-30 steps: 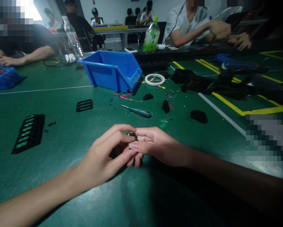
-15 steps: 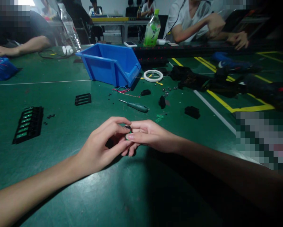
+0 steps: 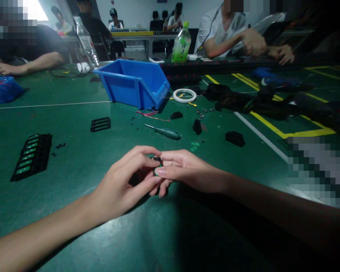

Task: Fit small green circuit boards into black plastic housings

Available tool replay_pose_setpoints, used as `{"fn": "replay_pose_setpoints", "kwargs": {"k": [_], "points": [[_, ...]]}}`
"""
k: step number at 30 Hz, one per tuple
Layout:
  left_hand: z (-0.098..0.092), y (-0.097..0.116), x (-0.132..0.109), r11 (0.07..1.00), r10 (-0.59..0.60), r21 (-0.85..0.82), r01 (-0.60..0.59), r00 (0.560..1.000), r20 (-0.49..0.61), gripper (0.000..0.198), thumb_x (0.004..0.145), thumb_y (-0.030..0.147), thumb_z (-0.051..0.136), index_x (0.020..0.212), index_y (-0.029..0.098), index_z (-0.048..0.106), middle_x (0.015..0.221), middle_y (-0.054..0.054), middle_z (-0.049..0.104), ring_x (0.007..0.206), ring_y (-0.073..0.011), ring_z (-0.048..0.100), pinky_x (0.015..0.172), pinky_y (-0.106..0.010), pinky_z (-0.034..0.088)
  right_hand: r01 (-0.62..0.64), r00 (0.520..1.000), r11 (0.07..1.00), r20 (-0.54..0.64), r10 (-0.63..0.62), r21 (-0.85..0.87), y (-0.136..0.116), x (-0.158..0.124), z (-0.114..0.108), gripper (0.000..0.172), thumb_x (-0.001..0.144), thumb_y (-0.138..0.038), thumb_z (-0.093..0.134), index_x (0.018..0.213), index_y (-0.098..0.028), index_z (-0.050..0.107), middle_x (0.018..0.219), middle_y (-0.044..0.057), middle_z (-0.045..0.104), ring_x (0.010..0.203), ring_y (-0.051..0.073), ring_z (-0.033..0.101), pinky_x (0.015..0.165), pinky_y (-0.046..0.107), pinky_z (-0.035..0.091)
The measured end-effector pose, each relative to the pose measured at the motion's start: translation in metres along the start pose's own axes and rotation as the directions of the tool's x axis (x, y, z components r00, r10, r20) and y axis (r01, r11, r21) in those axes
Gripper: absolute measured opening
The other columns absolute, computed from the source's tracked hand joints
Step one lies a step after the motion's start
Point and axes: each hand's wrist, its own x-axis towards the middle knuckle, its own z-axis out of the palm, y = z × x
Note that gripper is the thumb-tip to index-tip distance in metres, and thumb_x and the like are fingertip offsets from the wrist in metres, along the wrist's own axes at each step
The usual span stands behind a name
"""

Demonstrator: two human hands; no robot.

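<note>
My left hand [image 3: 130,177] and my right hand [image 3: 187,170] meet over the table, both closed on one small black part with a bit of green [image 3: 157,160]. Fingers cover most of it, so its kind does not show. My right thumb presses on its green portion, while my left fingers pinch around its other side. Beyond my hands lies a screwdriver [image 3: 166,133] with a dark green handle. Small green boards [image 3: 195,146] rest close behind my right hand. To the left is a black frame holding several green boards [image 3: 30,156].
Behind the screwdriver stands a blue bin [image 3: 124,88]. A white ring [image 3: 184,96], loose screws [image 3: 201,112], black pieces [image 3: 235,138] and a slotted black frame [image 3: 100,124] lie about the green table. A green-labelled bottle [image 3: 181,43] is farther back. Other people sit across and at left.
The whole view has shifted slightly, so the table things appear a little lower. My hands keep nearly the same grip on the small part.
</note>
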Motion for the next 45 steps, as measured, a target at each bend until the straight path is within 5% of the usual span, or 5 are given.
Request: {"fn": "replay_pose_setpoints", "kwargs": {"k": [25, 45], "points": [[0.001, -0.001, 0.001, 1.0, 0.004, -0.004, -0.004, 1.0, 0.014, 0.016, 0.094, 0.015, 0.07, 0.108, 0.02, 0.063, 0.129, -0.012, 0.063, 0.117, -0.0216, 0.065, 0.091, -0.03, 0.056, -0.036, 0.989, 0.998, -0.149, 0.028, -0.057, 0.0, 0.001, 0.011, 0.025, 0.092, -0.031, 0.072, 0.103, -0.01, 0.065, 0.08, 0.006, 0.073, 0.073, 0.016, 0.073, 0.07, 0.027, 0.059], [0.0, 0.001, 0.0, 0.998, 0.053, 0.037, -0.053, 0.999, 0.008, 0.019, 0.093, 0.012, 0.071, 0.109, 0.019, 0.062, 0.129, -0.012, 0.062, 0.121, -0.0221, 0.064, 0.096, -0.031, 0.055, 0.034, 0.995, 0.998, -0.096, -0.039, -0.057, 0.001, -0.002, 0.011, 0.027, 0.094, -0.035, 0.07, 0.105, -0.011, 0.063, 0.089, 0.007, 0.068, 0.081, 0.017, 0.07, 0.07, 0.026, 0.058]]}}
